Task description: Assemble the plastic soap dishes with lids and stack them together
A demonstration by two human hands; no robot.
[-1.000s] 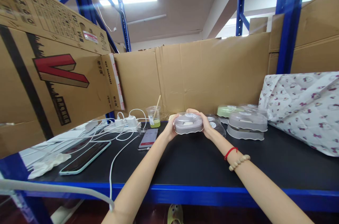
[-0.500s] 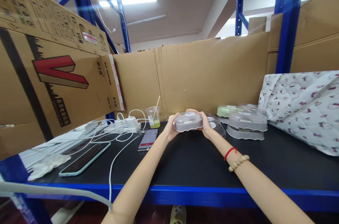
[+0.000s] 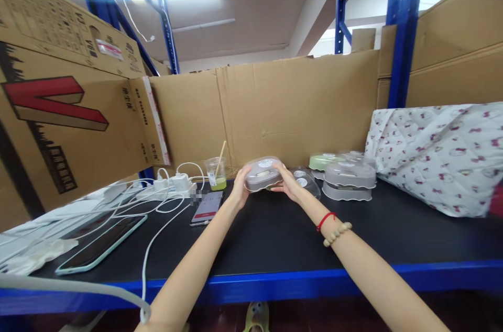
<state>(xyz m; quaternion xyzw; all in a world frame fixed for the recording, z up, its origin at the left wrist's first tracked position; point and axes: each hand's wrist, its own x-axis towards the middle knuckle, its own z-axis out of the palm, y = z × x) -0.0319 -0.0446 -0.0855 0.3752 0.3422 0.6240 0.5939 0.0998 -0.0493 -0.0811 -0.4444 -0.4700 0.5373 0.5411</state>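
The left hand (image 3: 240, 186) grasps the left end of a grey box (image 3: 261, 183) with a clear lid (image 3: 257, 167); the right hand (image 3: 287, 184) grasps its right end. The box is held over the worktop (image 3: 275, 238), slightly tilted, before a cardboard panel (image 3: 298, 107). Stacked boxes (image 3: 349, 176) stand to the right, a cup (image 3: 217, 175) and phone (image 3: 207, 207) to the left.

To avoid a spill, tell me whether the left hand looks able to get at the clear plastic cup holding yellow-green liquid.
Probably yes, once freed: the left hand holds the grey oval plastic container with a clear lid, but the cup stands nearby, to that hand's left, with nothing visible between them.
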